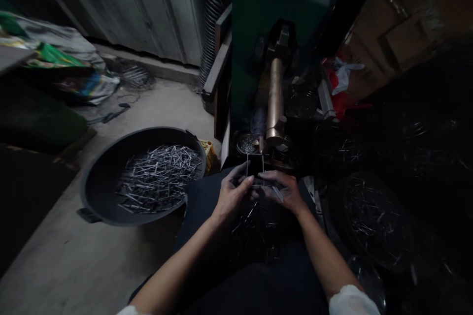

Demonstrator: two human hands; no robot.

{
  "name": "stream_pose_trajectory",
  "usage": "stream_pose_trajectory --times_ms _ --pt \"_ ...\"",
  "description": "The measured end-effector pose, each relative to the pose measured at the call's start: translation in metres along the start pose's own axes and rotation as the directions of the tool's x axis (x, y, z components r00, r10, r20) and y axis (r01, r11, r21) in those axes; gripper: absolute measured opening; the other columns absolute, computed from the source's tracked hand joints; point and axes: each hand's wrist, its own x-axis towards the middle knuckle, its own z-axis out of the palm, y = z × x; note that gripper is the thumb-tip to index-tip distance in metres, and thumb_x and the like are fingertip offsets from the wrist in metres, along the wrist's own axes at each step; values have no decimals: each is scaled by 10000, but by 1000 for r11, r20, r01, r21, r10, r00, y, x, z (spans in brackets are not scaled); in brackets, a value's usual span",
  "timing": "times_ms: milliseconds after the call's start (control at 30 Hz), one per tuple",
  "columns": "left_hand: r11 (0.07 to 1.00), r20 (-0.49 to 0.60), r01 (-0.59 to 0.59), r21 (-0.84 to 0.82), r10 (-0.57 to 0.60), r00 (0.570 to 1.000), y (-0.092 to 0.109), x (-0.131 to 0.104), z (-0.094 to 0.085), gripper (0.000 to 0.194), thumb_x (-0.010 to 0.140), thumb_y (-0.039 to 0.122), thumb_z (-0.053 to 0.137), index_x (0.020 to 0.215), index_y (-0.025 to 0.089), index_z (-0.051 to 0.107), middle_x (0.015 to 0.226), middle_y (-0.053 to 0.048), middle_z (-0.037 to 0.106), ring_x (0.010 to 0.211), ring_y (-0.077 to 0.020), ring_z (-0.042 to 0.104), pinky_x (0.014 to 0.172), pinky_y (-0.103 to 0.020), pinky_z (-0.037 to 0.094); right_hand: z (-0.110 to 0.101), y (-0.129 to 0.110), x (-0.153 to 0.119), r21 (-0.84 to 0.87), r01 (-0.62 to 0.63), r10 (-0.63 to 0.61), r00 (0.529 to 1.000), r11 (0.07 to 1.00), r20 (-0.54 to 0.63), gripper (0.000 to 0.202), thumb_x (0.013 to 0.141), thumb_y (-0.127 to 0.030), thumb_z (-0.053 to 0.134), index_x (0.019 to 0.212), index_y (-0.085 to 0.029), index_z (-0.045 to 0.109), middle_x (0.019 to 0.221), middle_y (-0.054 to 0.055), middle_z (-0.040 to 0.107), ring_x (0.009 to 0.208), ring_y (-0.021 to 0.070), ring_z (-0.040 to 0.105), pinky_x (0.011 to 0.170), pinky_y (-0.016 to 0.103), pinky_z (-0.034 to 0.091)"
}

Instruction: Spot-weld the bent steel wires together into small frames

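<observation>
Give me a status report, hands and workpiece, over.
Left hand, right hand: both on wire frame. Right also holds thin rods. Copper-coloured bar just beyond.

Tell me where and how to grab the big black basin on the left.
Take the black basin by its near-left handle and far-right handle, coming from outside: they jut outward on roughly opposite sides, so both together should balance the heaped metal rods. A yellow crate sits close to the far-right handle, so probably reach that from above.
</observation>
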Motion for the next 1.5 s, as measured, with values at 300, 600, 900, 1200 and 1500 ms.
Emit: stream_pose_trajectory --times_ms 300,600,900,1200,1500 --pt "990 78 -75 122 66 995 7 12 -12 669 781 378 800 1374 160 580 745 -11 686 538 -128 626 536 -259 543 6 -1 5 -11 -91 90 994 996 -70 306 855 -297 761 1151 -259 690 1060 39 747 962 197 720 859 314 577" --pt "985 64 -148 92 143 988 23 70 2 720 737 379 823 1348 106 559 708 -8 680 512 -118 624 478 -224 522 -11 22 38 -98 -146 124 972 984 -199 158 917 -350 683 869 -200 697 823 18 707 770 169 671 753 284 517" --pt "983 57 -166 74 162 985 27 83 1 682 739 389 812 1318 124 568 712 1 681 503 -109 617 456 -207 497 -9 24 51 -61 -166 150 965 984 -218 183 931 -362 653 868 -209 731 823 12 723 779 174 675 742 279 512" --pt "977 -12 -210 16 211 977 20 80 -1 669 692 366 837 1263 134 576 740 15 661 546 -120 642 451 -211 501 -24 29 10 192 -374 407 894 908 -186 257 840 -383 759 1027 -208 740 1012 49 753 958 201 706 865 314 552" --pt "979 -602 -147 -144 31 798 19 34 -133 352 820 448 761 937 164 589 758 -34 706 594 -101 654 567 -180 513 -40 48 -109 517 -513 713 620 685 -328 369 746 -430 836 974 -190 675 783 46 767 539 135 682 527 250 554"
